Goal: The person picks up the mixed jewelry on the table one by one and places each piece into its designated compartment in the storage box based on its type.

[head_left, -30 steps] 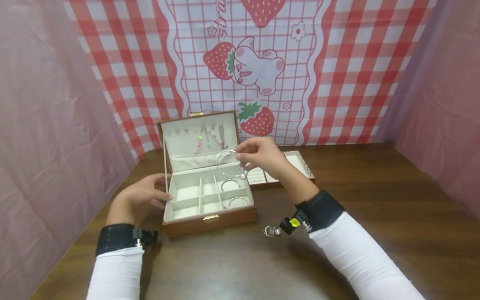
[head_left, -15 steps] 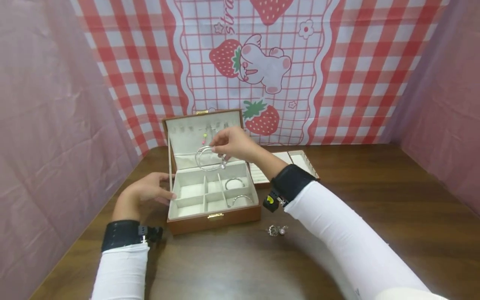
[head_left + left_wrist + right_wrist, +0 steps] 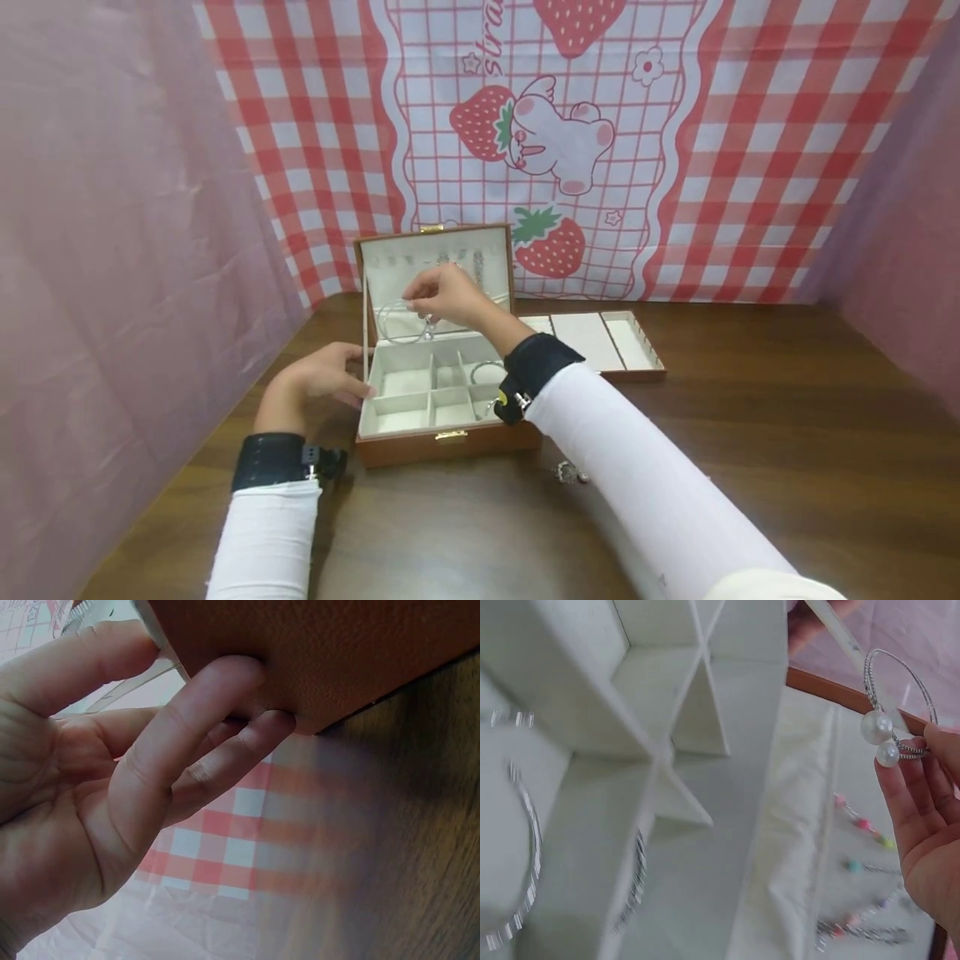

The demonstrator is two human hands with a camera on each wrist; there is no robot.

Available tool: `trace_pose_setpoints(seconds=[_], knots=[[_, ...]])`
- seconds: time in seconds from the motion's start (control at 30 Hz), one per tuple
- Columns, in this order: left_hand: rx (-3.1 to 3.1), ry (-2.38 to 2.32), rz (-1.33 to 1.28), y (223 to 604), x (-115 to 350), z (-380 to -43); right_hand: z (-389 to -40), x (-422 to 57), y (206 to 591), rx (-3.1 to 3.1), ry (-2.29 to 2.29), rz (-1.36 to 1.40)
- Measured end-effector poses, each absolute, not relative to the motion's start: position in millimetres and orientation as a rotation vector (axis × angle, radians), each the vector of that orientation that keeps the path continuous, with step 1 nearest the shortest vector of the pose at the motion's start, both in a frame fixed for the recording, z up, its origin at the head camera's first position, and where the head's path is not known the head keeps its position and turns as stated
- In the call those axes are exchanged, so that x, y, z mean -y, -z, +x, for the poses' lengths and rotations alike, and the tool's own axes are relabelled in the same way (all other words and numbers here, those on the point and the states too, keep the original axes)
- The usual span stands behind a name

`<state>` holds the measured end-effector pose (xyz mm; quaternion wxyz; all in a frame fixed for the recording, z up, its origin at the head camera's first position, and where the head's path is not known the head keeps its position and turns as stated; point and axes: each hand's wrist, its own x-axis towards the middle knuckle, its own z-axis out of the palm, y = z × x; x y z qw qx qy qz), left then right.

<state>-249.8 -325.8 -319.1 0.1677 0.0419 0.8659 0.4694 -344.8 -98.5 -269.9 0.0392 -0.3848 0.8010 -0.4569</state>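
Note:
My right hand [image 3: 450, 296] pinches a silvery cuff bracelet [image 3: 877, 727] with two white pearls, holding it above the back left compartments of the jewelry box [image 3: 450, 448]. The box is brown outside and cream inside, its lid [image 3: 501, 250] raised. My left hand [image 3: 326, 375] holds the box's left side. Its thumb is at the rim and its fingertips lie against the brown wall [image 3: 337, 660]. Silvery bangles [image 3: 531, 847] sit in the right compartments, partly behind my right wrist in the head view. Beaded chains [image 3: 862, 823] hang inside the lid.
A shallow cream tray [image 3: 633, 337] with brown sides stands right of the box. Small jewelry pieces [image 3: 567, 472] lie on the wooden table [image 3: 420, 533], beside my right sleeve. A strawberry-print checked cloth [image 3: 757, 183] hangs behind, with pink cloth [image 3: 150, 250] at the sides.
My right hand has carried the pearl bracelet leftward across the box, from its right side to over the back left. My left hand stays at the box's left side. The head view has turned slightly.

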Motion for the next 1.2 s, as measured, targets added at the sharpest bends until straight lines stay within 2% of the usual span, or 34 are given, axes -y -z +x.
trace_pose_setpoints(seconds=[0.27, 0.7, 1.2], knots=[[-2.434, -1.352, 0.146, 321, 312, -254, -352, 97, 286, -2.456, 1.373, -1.077], [-2.463, -1.342, 0.13, 317, 309, -254, -353, 102, 291, -2.324, 1.142, -1.024], [-2.548, -1.233, 0.14, 319, 315, -244, -343, 107, 295, -2.213, 0.647, -1.2]])
